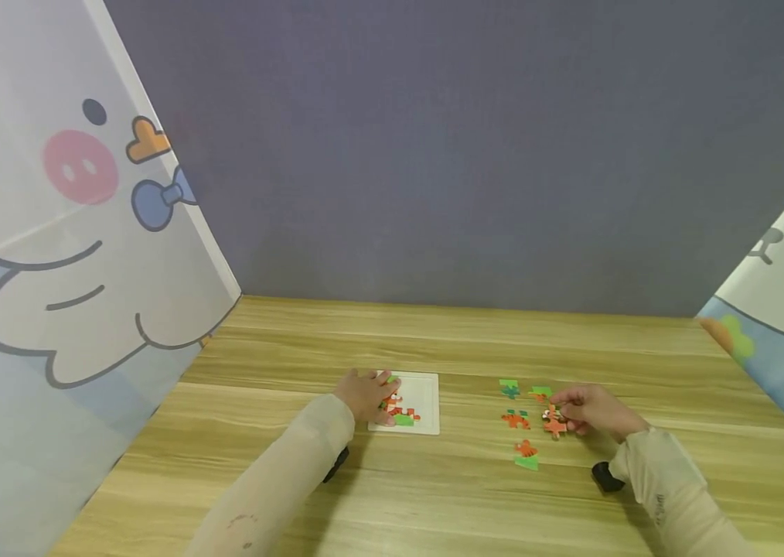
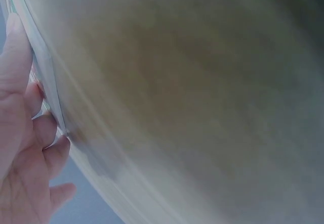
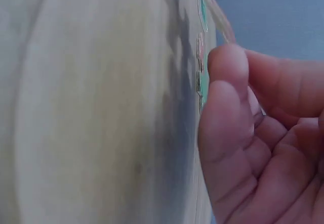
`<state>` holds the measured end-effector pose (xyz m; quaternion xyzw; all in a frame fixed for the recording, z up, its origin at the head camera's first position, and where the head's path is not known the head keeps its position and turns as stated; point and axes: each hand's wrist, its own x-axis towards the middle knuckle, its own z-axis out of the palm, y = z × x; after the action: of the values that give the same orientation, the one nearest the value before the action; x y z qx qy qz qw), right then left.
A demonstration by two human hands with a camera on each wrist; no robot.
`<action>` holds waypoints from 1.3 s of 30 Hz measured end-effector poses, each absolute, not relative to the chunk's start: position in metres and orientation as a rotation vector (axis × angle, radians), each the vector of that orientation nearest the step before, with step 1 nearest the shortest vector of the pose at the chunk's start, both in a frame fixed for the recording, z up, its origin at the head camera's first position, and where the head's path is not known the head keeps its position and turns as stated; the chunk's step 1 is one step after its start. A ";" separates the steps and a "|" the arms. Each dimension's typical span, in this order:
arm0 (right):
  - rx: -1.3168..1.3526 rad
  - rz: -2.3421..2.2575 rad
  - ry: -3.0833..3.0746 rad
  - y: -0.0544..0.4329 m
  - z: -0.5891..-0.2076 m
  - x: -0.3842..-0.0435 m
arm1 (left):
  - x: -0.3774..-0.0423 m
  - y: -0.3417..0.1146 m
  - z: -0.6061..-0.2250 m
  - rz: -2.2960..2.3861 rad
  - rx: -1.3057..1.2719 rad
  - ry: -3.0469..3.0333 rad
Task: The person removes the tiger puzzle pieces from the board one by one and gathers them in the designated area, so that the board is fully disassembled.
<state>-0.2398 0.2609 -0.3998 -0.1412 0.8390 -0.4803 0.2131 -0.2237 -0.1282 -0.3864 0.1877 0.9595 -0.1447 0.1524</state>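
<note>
In the head view my left hand rests on the left side of a white puzzle tray, its fingers spread. Fitted orange and green puzzle pieces fill part of the tray's left and lower area, partly hidden under that hand. The left wrist view shows the fingers lying along the tray's edge. To the right, my right hand pinches an orange puzzle piece between thumb and fingertips. From the right wrist, the thin edge of this puzzle piece sticks out beyond the pinching fingers.
Several loose puzzle pieces lie between tray and right hand: a green and teal piece, an orange one, an orange and green one and another. A grey panel stands behind the wooden table.
</note>
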 end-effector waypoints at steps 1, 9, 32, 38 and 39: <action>-0.390 -1.329 2.325 0.262 -0.400 -0.240 | -0.224 -0.128 -0.387 -0.414 0.539 2.753; -0.383 -1.316 2.324 0.261 -0.400 -0.240 | -0.225 -0.127 -0.388 -0.418 0.548 2.755; -0.245 -1.292 2.399 0.254 -0.402 -0.242 | -0.228 -0.129 -0.391 -0.425 0.542 2.745; -0.190 -1.298 2.422 0.253 -0.402 -0.243 | -0.226 -0.128 -0.389 -0.401 0.541 2.753; -0.187 -1.296 2.424 0.253 -0.402 -0.243 | -0.226 -0.128 -0.389 -0.401 0.543 2.754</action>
<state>-0.2434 0.2532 -0.4024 -0.0666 0.8635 -0.4615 0.1921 -0.2258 -0.1281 -0.3891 0.1891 0.9599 -0.1399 0.1525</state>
